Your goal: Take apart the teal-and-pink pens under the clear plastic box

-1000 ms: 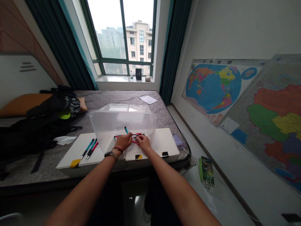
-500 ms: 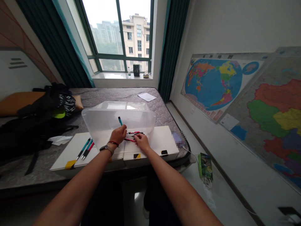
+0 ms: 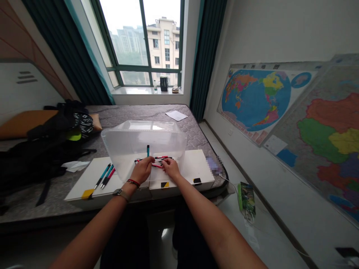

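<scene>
Hands close together low in the view, left hand (image 3: pixel 142 170) with a watch and a red bracelet at its wrist, right hand (image 3: pixel 171 168) just beside it, both at the near edge of a clear plastic tub (image 3: pixel 143 144). Right hand narrow, fingertips (image 3: pixel 165 163) pinched on a bundle of red-and-black pens (image 3: pixel 161 160); left hand curled, fingers over the bundle's left end, any real grip there impossible to tell. Bundle lying crosswise between the hands, long axis running left to right, roughly along the tub's near edge, most of its length on the right side and so nearer the right hand. One teal pen (image 3: pixel 147 150) poking up just past the left hand's knuckles, close to upright in the view and nearer the left hand. Which side of the tub stands open, impossible to tell through the clear plastic. Further left, three loose pens (image 3: pixel 105 176) side by side on a white board (image 3: pixel 84 183), slanting toward the tub, and a grey quilted mattress (image 3: pixel 140 114) beneath it all.
</scene>
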Tool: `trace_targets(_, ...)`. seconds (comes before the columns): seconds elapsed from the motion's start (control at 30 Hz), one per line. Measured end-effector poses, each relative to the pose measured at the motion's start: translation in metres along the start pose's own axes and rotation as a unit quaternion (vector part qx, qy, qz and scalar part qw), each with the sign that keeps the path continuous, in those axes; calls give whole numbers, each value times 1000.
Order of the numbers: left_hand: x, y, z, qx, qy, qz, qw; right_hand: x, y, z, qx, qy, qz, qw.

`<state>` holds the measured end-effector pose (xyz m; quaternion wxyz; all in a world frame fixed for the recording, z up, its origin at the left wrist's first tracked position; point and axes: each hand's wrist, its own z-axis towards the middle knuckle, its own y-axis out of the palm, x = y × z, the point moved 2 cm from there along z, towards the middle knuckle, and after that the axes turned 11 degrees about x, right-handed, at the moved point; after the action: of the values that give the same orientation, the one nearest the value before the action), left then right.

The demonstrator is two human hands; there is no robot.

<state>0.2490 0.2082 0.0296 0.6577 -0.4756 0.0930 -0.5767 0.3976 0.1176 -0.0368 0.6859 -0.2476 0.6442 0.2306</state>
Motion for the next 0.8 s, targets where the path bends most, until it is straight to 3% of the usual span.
trace_targets(0.07, -2, 1, -17, -52, 43, 63, 996, 0, 0, 0, -3, -7, -3, 1000)
trace_targets(0.13, -8, 2, -28, -67, 92, 97, 989, -1, -1, 0, -6, -15, -2, 1000)
trace_targets(0.3, -19, -1, -36, -27, 166, 108, 980, -1, -2, -2, -10, -40, -22, 999)
trace_targets(0.43, -9, -9, -33, -12, 212, 85, 973, 1, -2, -5, -7, -67, -71, 995)
trace_targets(0.63, 6, -22, -27, -17, 216, 111, 970, -1, -2, -7, 0, -80, -92, 993)
trace_targets(0.8, -11, -13, -21, -37, 227, 129, 965, -4, -2, -5, 5, -46, -58, 997)
